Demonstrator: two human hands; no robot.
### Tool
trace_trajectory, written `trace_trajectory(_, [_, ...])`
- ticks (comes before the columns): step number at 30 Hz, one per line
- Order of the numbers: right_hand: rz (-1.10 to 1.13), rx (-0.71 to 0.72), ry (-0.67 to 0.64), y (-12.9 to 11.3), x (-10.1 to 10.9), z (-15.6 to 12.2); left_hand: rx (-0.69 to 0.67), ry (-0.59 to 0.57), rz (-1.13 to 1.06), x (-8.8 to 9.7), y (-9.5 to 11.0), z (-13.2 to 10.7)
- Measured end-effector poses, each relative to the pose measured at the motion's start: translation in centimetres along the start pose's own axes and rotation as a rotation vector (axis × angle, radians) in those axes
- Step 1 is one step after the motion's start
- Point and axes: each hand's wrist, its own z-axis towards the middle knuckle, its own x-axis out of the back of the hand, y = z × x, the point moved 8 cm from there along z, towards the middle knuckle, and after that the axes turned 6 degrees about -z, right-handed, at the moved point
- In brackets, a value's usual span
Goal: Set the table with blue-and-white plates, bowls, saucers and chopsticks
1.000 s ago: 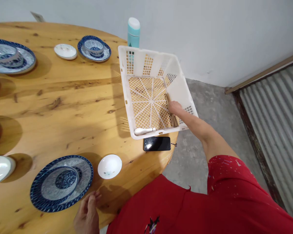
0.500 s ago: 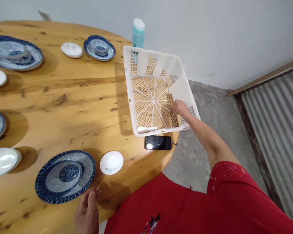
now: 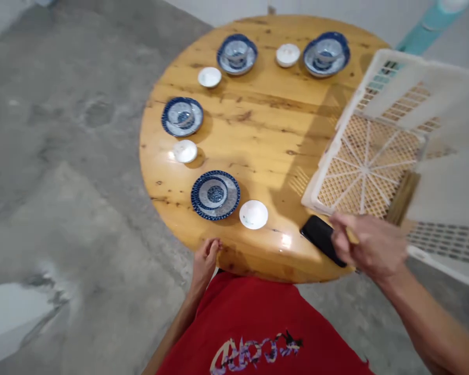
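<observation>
My right hand [image 3: 369, 242], smeared by motion, is closed above the black phone [image 3: 322, 239] by the basket's near edge. A tan sliver between its fingers looks like chopsticks, mostly hidden by the hand. More wooden chopsticks [image 3: 403, 198] lie inside the white plastic basket [image 3: 310, 195], along its right side. My left hand [image 3: 206, 258] rests at the table's near edge with curled fingers and nothing visible in them. Just beyond it are a blue-rimmed plate [image 3: 195, 195] with a bowl [image 3: 214, 194] on it, and a small white bowl [image 3: 254, 214].
On the round wooden table [image 3: 258, 135], more blue-rimmed plates with bowls [image 3: 182, 117] curve around the far and left edges, with small white dishes [image 3: 209, 77] between them. A turquoise bottle [image 3: 430, 28] stands behind the basket. Concrete floor [image 3: 97, 172] lies to the left.
The view has swung left, showing the whole table. My right hand has left the chopsticks inside the basket and come toward me, over the phone. My left hand stays near the table edge.
</observation>
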Motion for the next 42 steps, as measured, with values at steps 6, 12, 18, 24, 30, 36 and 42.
trace_trajectory(6, [0.25, 0.442, -0.125, -10.3, -9.5, -2.3, 0.073, 0.064, -0.015, 2.4, -2.7, -4.1])
trace_trajectory(12, [0.327, 0.18, -0.295, -16.5, -16.4, -10.4, 0.107, 0.088, -0.084, 6.8, -5.5, -3.9])
trace_trajectory(18, [0.18, -0.096, -0.243, -21.1, -22.3, -12.1, 0.101, 0.078, -0.141, 15.6, -9.3, -1.5])
trace_trajectory(24, [0.228, -0.266, -0.29, -29.5, -26.6, -8.4, 0.166, 0.252, -0.214, 30.4, -15.5, -1.2])
trace_trajectory(30, [0.26, 0.051, -0.579, -42.0, -32.0, -6.1, 0.188, 0.495, -0.237, 41.4, -18.9, -2.2])
trace_trajectory(36, [0.155, 0.226, -0.758, -47.1, -37.0, -3.4, 0.133, 0.447, -0.285, 40.6, -17.1, 2.5])
trace_trajectory(42, [0.165, 0.183, -0.812, -48.9, -42.5, 4.8, 0.048, 0.13, -0.046, 40.0, -12.4, 10.7])
